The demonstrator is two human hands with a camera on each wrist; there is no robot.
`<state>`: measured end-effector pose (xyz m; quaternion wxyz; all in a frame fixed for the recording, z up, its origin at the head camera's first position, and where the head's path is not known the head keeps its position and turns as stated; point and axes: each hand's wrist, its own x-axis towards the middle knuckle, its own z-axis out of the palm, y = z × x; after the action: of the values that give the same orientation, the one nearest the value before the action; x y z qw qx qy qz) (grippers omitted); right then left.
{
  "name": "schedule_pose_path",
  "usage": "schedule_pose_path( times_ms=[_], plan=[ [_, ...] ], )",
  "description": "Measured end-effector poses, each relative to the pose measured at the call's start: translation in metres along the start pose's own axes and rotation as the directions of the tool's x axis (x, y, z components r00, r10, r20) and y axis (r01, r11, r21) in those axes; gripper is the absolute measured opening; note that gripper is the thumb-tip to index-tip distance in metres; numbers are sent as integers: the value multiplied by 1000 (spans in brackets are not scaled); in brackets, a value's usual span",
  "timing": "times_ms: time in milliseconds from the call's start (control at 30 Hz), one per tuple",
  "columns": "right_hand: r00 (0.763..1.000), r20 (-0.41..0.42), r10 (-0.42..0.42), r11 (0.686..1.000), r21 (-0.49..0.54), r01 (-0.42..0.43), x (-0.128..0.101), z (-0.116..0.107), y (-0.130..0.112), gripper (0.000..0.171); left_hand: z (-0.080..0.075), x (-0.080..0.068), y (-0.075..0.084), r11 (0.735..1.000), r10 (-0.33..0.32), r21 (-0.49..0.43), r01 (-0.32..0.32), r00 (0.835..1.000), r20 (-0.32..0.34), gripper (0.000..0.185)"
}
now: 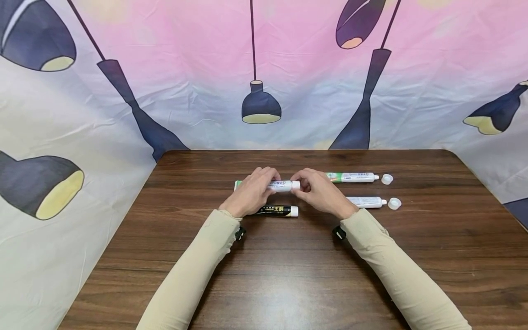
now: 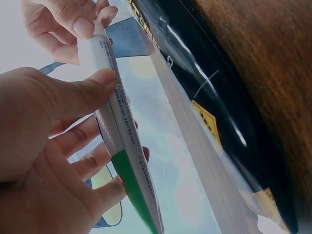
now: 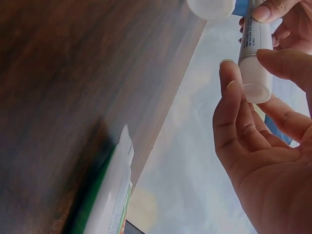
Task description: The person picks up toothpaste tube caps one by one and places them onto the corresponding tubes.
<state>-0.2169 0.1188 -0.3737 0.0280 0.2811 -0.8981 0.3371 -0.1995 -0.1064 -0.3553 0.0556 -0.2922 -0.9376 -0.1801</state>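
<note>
The left hand (image 1: 251, 192) curls its thumb and fingers round a white-and-green tube (image 1: 284, 185) lifted just above the wooden table (image 1: 264, 275), hiding most of its body. Below it lies a black tube (image 1: 277, 211), partly covered by that wrist. The right hand (image 1: 319, 192) pinches the held tube's white cap (image 3: 256, 80) between fingertips. Further right lie two uncapped tubes (image 1: 352, 177) (image 1: 367, 202), each with a loose cap (image 1: 387, 179) (image 1: 394, 203) beside it.

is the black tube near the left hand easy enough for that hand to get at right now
Probably not at once: the left hand grips the white and green tube, so it is occupied. The black tube lies uncovered on the table just beside it, with nothing between.
</note>
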Motion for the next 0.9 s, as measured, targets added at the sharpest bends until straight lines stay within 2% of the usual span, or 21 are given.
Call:
schedule_pose_path(
  times_ms=[900],
  plan=[
    [999,34,10,999,46,-11,0,-1,-2,20,-1,0,1,1000,10,19,-10,1000,-3,19]
  ],
)
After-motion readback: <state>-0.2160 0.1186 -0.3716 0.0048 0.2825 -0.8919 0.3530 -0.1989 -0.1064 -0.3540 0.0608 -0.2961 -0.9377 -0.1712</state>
